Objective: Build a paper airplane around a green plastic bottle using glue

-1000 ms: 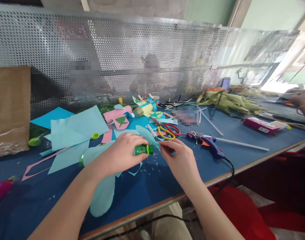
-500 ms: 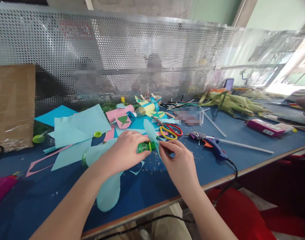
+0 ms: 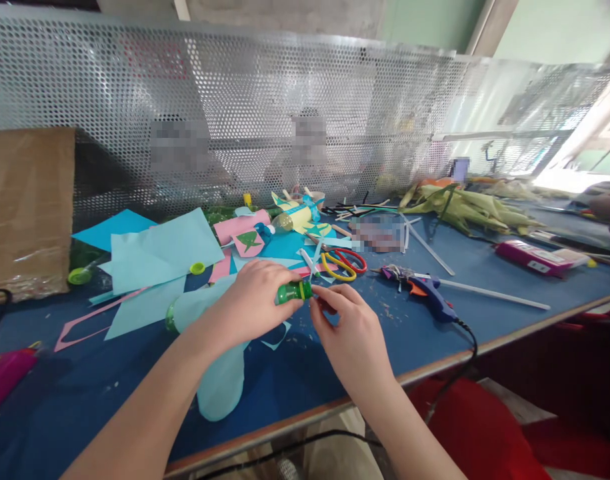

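My left hand (image 3: 257,293) is wrapped round the neck end of a green plastic bottle (image 3: 287,293), which lies on its side. Light blue paper (image 3: 189,307) covers the bottle's body, and a rounded paper wing (image 3: 222,390) sticks out towards me. The green cap (image 3: 305,289) points right. Just in front of it, my right hand (image 3: 347,320) has thumb and forefinger pinched together; what lies between them is too small to make out. Thin pale strips (image 3: 311,261) show above the cap. Beyond my hands lie scissors (image 3: 342,263) with red and yellow handles.
A blue glue gun (image 3: 429,290) with a glue stick and cord lies right. Light blue paper sheets (image 3: 159,247), a pink paper-covered model (image 3: 242,228) and corn husks (image 3: 459,207) lie behind. A perforated metal screen (image 3: 265,100) borders the table. Another person's hand (image 3: 609,203) is far right.
The broad light blue paper blade that stood above the cap no longer shows its flat face; only thin strips are seen there. My right fingertips have shifted slightly left, closer to the cap.
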`<state>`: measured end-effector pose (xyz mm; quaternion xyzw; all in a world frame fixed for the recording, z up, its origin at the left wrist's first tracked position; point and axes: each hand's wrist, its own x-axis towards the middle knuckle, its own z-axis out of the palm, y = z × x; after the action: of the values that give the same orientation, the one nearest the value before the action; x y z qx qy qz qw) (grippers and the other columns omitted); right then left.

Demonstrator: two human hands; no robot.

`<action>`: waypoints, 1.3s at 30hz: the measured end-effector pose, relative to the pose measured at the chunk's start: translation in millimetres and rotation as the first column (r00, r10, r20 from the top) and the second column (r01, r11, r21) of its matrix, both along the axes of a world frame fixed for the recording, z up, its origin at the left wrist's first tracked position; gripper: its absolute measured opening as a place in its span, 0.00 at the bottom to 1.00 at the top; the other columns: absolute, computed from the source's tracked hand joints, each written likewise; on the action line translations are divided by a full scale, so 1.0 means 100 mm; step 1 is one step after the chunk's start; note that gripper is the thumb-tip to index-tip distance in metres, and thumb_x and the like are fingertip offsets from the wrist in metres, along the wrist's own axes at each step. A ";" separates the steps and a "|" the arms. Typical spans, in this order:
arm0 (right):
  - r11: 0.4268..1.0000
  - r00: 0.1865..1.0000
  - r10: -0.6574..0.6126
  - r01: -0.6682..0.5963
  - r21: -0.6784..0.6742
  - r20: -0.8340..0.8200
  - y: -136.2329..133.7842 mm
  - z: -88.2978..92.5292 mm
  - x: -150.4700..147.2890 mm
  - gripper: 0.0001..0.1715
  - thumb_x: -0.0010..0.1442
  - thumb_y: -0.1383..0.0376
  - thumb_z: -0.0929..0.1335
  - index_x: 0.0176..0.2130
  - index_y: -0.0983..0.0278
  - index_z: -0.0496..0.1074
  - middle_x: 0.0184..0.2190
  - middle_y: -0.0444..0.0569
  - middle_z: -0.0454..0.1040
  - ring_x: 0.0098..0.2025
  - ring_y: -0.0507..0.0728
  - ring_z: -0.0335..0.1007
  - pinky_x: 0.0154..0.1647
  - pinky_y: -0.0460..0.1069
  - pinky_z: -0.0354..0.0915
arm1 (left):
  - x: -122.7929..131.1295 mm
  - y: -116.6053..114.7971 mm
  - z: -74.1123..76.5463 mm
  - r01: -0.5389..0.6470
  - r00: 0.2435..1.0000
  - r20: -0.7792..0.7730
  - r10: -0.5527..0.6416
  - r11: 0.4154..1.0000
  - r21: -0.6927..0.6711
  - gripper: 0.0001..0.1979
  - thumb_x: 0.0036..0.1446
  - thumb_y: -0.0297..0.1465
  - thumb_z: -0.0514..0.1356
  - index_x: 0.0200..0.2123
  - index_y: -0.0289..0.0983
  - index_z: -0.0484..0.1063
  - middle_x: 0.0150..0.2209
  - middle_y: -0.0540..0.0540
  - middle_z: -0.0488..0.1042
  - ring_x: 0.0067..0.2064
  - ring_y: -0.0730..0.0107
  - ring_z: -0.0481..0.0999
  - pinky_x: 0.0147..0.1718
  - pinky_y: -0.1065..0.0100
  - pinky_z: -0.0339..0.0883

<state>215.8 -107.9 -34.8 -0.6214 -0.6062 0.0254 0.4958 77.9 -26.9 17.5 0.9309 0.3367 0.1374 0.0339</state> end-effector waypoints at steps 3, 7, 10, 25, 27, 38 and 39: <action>1.000 1.000 0.004 -0.004 0.026 0.016 0.00 0.00 0.00 0.13 0.61 0.66 0.62 0.40 0.66 0.75 0.34 0.52 0.74 0.35 0.58 0.72 0.36 0.51 0.69 | 0.00 0.00 -0.01 0.006 1.000 0.001 -0.006 1.000 0.003 0.17 0.54 0.34 0.62 0.48 0.36 0.73 0.47 0.42 0.77 0.52 0.56 0.71 0.53 0.53 0.61; 0.997 0.999 0.021 -0.018 0.077 -0.039 0.04 -0.02 0.02 0.11 0.62 0.66 0.61 0.37 0.65 0.72 0.38 0.54 0.76 0.41 0.59 0.73 0.44 0.53 0.69 | 0.01 -0.02 0.02 0.019 1.000 -0.014 -0.019 1.000 -0.004 0.17 0.54 0.34 0.63 0.47 0.34 0.73 0.47 0.42 0.77 0.52 0.55 0.71 0.53 0.52 0.61; 0.995 0.980 0.092 -0.095 -0.011 -0.178 0.06 -0.06 0.03 0.09 0.61 0.65 0.62 0.39 0.63 0.70 0.35 0.51 0.78 0.38 0.57 0.76 0.40 0.51 0.71 | 0.01 -0.03 0.03 0.007 1.000 -0.014 -0.007 1.000 -0.007 0.18 0.54 0.33 0.63 0.49 0.34 0.73 0.47 0.42 0.77 0.52 0.55 0.71 0.53 0.53 0.61; 0.990 0.984 0.133 -0.137 -0.024 -0.120 0.01 -0.12 0.05 0.21 0.59 0.67 0.61 0.50 0.66 0.72 0.46 0.55 0.77 0.45 0.59 0.76 0.47 0.52 0.71 | 0.03 -0.03 0.04 0.033 0.999 -0.024 -0.034 0.999 -0.020 0.15 0.54 0.32 0.63 0.46 0.38 0.74 0.47 0.43 0.77 0.52 0.55 0.71 0.53 0.52 0.60; 0.991 0.988 0.127 -0.130 -0.025 -0.088 0.00 -0.11 0.04 0.22 0.59 0.68 0.61 0.51 0.68 0.71 0.45 0.56 0.77 0.45 0.59 0.76 0.47 0.52 0.72 | 0.03 -0.03 0.04 0.037 0.999 -0.023 -0.038 0.999 -0.018 0.15 0.54 0.32 0.63 0.46 0.38 0.74 0.47 0.43 0.77 0.52 0.55 0.71 0.53 0.53 0.60; 0.994 0.991 0.092 -0.097 -0.042 -0.102 -0.05 -0.21 -0.17 0.28 0.61 0.64 0.60 0.59 0.70 0.63 0.54 0.61 0.70 0.56 0.63 0.67 0.54 0.57 0.67 | 0.01 0.00 0.01 0.028 0.999 -0.019 -0.028 0.999 0.018 0.14 0.54 0.31 0.62 0.45 0.36 0.75 0.44 0.43 0.78 0.50 0.55 0.73 0.52 0.52 0.61; 0.992 0.982 0.104 -0.115 -0.059 -0.160 -0.05 -0.20 -0.18 0.28 0.61 0.63 0.60 0.59 0.70 0.63 0.55 0.60 0.70 0.57 0.63 0.66 0.54 0.57 0.67 | 0.01 0.01 0.01 0.023 1.000 -0.019 -0.022 0.999 0.024 0.14 0.54 0.31 0.62 0.45 0.36 0.75 0.44 0.43 0.78 0.50 0.55 0.73 0.51 0.52 0.61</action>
<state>198.1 -112.9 -55.2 -0.5996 -0.5975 0.1221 0.5181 79.4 -26.4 18.1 0.9362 0.3249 0.1323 0.0209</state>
